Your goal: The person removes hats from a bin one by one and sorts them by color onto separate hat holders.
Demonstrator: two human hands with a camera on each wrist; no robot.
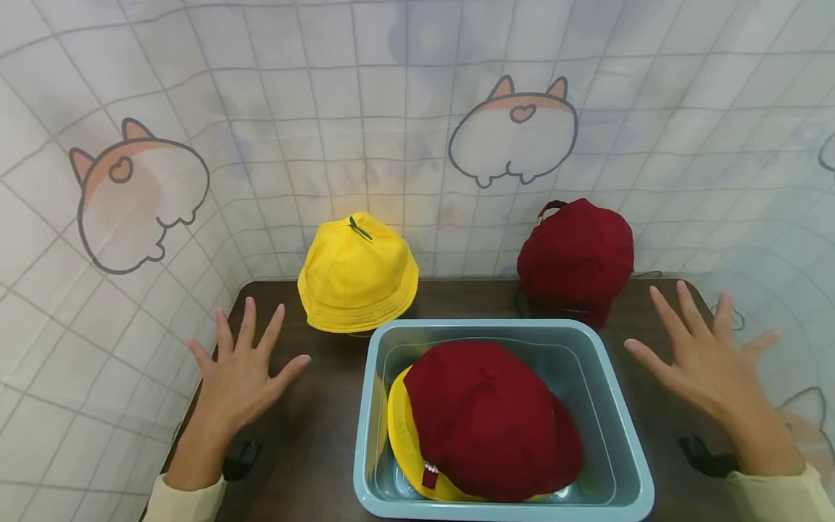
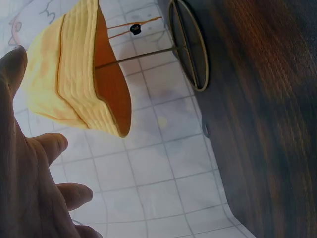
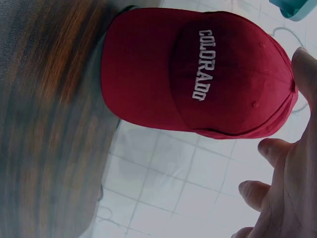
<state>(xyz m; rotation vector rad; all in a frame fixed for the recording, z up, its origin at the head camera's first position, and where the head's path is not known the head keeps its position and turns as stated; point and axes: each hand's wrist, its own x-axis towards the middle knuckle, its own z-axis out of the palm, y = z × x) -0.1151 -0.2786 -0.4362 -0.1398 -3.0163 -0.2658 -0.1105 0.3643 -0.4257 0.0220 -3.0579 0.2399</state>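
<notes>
Most of the yellow hat point(image 1: 403, 435) in the lt.-blue tub point(image 1: 509, 510) is hidden under the maroon cap point(image 1: 492, 417) laid on it; only brim is seen, along L & btm. That cap's visor can't be made out for sure. The wire stand point(image 2: 148, 54) under the rear yellow bucket hat point(image 1: 359, 275) is barely shown in head view but exposed in L-wrist view; whatever props the maroon COLORADO baseball cap point(image 1: 577, 250), behind tub at R, is hidden. Both hands are cropped in wrist views. L hand point(image 1: 238, 384) & R hand point(image 1: 707, 370) are held spread, fingers straight, either side of tub, apart from it. Bare dark table point(image 1: 306, 428) is left b/w L hand & tub, w/ a strip b/w tub & R hand; a gap is kept b/w rear hats, near table's back edge. Bucket hat is set crown up, brim down; COLORADO cap's visor is pointed down toward tabletop, long axis crown-to-visor. Tub cap's long axis is slanted upper L to lower R.
</notes>
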